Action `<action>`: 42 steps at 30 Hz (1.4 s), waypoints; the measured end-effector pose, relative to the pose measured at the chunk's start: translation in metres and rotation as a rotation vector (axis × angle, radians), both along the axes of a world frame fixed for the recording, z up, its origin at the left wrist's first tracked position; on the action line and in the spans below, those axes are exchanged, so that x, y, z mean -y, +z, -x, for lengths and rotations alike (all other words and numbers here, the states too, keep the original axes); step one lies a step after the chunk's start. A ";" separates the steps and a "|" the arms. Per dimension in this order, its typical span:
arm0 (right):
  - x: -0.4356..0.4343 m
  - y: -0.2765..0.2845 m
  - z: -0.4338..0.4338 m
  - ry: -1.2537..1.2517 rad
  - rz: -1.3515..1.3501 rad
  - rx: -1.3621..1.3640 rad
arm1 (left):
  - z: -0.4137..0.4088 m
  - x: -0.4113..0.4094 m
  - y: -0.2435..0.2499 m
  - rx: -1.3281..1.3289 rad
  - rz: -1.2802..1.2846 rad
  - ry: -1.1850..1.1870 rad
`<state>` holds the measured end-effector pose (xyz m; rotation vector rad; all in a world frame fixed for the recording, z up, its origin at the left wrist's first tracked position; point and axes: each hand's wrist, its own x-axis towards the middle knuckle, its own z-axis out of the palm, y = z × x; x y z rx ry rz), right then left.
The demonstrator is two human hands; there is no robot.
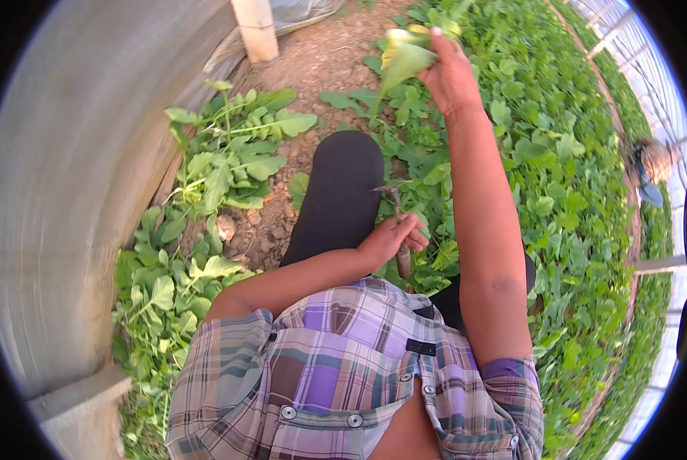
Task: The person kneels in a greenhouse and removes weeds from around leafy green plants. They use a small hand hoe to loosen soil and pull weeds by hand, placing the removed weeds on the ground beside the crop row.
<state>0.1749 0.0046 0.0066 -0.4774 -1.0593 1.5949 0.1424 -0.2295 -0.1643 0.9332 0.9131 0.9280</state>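
Observation:
My right hand (454,77) is raised ahead over the crop's edge, its fingers closed on blurred green and yellowing leaves (406,60). Low in front of my belly, my left hand (392,238) holds a small hand hoe (403,259) between thumb and fingers; the metal head points away from me, beside my knee, and the handle end hangs below the palm. Around the hoe grow leafy green plants (429,155). Pulled-looking leafy plants (228,161) lie in a heap on the soil at the left, beyond my left knee.
A plastic sheet wall (78,172) runs along the left, with a concrete post (255,31) ahead and a beam (84,397) at lower left. Bare crumbly soil (332,52) lies ahead. Dense crop rows (556,201) fill the right. Another person (653,167) is far right.

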 end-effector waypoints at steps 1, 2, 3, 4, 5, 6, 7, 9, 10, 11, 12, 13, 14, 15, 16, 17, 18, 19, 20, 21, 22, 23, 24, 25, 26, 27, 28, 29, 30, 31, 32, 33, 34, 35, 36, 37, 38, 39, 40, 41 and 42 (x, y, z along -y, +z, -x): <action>0.038 0.016 0.036 0.063 0.009 0.266 | 0.002 0.001 -0.006 0.018 -0.013 0.007; 0.059 -0.001 0.053 0.104 -0.094 0.453 | 0.002 0.013 -0.021 0.068 -0.008 0.011; 0.065 0.000 0.065 0.134 -0.224 0.644 | -0.002 0.010 -0.025 0.106 -0.039 0.020; 0.067 -0.006 0.069 0.178 -0.231 0.671 | -0.004 0.009 -0.022 0.137 -0.060 0.025; 0.063 -0.012 0.066 0.219 -0.237 0.695 | -0.005 0.009 -0.019 0.164 -0.080 0.028; 0.059 -0.016 0.060 0.248 -0.243 0.724 | -0.004 0.008 -0.013 0.177 -0.105 0.033; 0.062 -0.019 0.056 0.261 -0.203 0.737 | 0.001 0.010 -0.008 0.180 -0.123 0.048; 0.075 -0.034 0.038 0.213 -0.160 0.779 | 0.012 0.022 0.000 0.175 -0.168 0.076; 0.078 -0.043 0.026 0.159 -0.165 0.808 | 0.018 0.025 0.008 0.169 -0.199 0.097; 0.078 -0.052 0.011 0.100 -0.142 0.859 | 0.024 0.025 0.017 0.163 -0.234 0.113; 0.080 -0.065 -0.007 0.039 -0.117 0.908 | 0.028 0.027 0.024 0.200 -0.266 0.156; 0.081 -0.072 -0.028 -0.003 -0.138 0.997 | 0.033 0.026 0.035 0.239 -0.301 0.196; 0.087 -0.077 -0.045 -0.046 -0.156 1.085 | 0.038 0.025 0.043 0.277 -0.334 0.236; 0.101 -0.082 -0.053 0.007 -0.142 0.991 | 0.042 0.022 0.048 0.285 -0.389 0.295; 0.119 -0.087 -0.061 0.055 -0.123 0.895 | 0.047 0.018 0.052 0.291 -0.442 0.349; 0.135 -0.091 -0.064 0.099 -0.104 0.797 | 0.052 0.013 0.057 0.296 -0.494 0.402; 0.150 -0.086 -0.068 0.111 -0.183 0.822 | 0.055 0.006 0.064 0.299 -0.496 0.465; 0.167 -0.084 -0.068 0.120 -0.255 0.841 | 0.061 0.003 0.069 0.295 -0.493 0.521; 0.178 -0.084 -0.067 0.202 -0.285 0.837 | 0.066 0.002 0.076 0.266 -0.468 0.575; 0.186 -0.078 -0.068 0.272 -0.320 0.844 | 0.071 -0.001 0.083 0.251 -0.450 0.620; 0.193 -0.075 -0.066 0.300 -0.419 0.982 | 0.076 -0.003 0.084 0.281 -0.456 0.621; 0.196 -0.075 -0.069 0.329 -0.510 1.129 | 0.076 -0.006 0.082 0.319 -0.457 0.619; 0.197 -0.074 -0.073 0.295 -0.605 1.196 | 0.073 -0.008 0.083 0.351 -0.426 0.589; 0.198 -0.075 -0.077 0.268 -0.701 1.255 | 0.071 -0.009 0.086 0.372 -0.395 0.564; 0.197 -0.081 -0.084 0.225 -0.645 1.252 | 0.068 -0.012 0.089 0.376 -0.369 0.527; 0.193 -0.080 -0.093 0.188 -0.612 1.210 | 0.070 -0.015 0.090 0.350 -0.337 0.461; 0.188 -0.081 -0.101 0.156 -0.578 1.166 | 0.065 -0.020 0.092 0.253 -0.324 0.480; 0.182 -0.083 -0.109 0.124 -0.546 1.123 | 0.060 -0.024 0.095 0.156 -0.314 0.498; 0.177 -0.088 -0.116 0.024 -0.539 1.060 | 0.060 -0.024 0.094 0.084 -0.283 0.428; 0.173 -0.078 -0.127 0.150 -0.177 0.962 | 0.052 -0.025 0.092 0.037 -0.243 0.315; 0.169 -0.082 -0.137 0.080 -0.049 0.845 | 0.045 -0.026 0.090 -0.009 -0.204 0.202; 0.163 -0.083 -0.143 0.015 0.068 0.721 | 0.039 -0.029 0.089 -0.060 -0.169 0.098; 0.160 -0.080 -0.149 -0.059 0.135 0.625 | 0.030 -0.032 0.084 -0.026 -0.133 -0.039; 0.157 -0.076 -0.154 -0.139 0.207 0.570 | 0.017 -0.034 0.081 -0.039 -0.107 -0.083; 0.153 -0.081 -0.160 -0.189 0.246 0.544 | 0.004 -0.038 0.075 -0.036 -0.088 -0.093; 0.150 -0.088 -0.166 -0.237 0.279 0.515 | -0.007 -0.044 0.070 -0.036 -0.075 -0.100; 0.150 -0.093 -0.170 -0.242 0.269 0.586 | -0.019 -0.051 0.065 0.031 -0.029 -0.052; 0.149 -0.100 -0.171 -0.246 0.261 0.655 | -0.029 -0.059 0.060 0.095 0.019 -0.005; 0.147 -0.104 -0.169 -0.241 0.254 0.725 | -0.038 -0.066 0.054 0.157 0.069 0.051; 0.151 -0.105 -0.161 -0.253 0.201 0.743 | -0.046 -0.073 0.046 0.180 0.098 0.070; 0.155 -0.106 -0.156 -0.239 0.151 0.783 | -0.053 -0.080 0.037 0.207 0.127 0.091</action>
